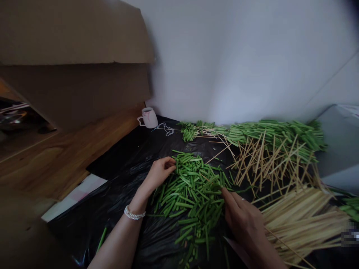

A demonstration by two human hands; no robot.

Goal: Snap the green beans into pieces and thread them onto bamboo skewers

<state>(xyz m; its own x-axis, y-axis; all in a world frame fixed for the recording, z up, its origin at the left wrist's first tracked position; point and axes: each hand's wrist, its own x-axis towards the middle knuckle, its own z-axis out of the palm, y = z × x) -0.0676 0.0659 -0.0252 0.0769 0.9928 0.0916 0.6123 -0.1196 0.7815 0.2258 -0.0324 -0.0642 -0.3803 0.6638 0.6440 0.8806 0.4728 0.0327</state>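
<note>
A loose heap of cut green beans [190, 183] lies on black plastic sheeting [120, 164] in front of me. At the heap's upper left edge is my left hand [161, 172], its thumb and fingers curled together against the beans; what sits between the fingertips is hidden. My right hand [241, 213] is closed at the right side of the heap, with its fingertips among the beans. A thin wooden skewer [288, 246] runs out from behind that hand, and its other end seems to show over the beans.
Bare skewers [303, 216] are stacked at the right. Behind them, skewered green beans [275, 134] lie in a row along the wall. A white mug [149, 118] and a thin white cord [166, 129] are at the back. A large cardboard box [73, 33] stands at the left.
</note>
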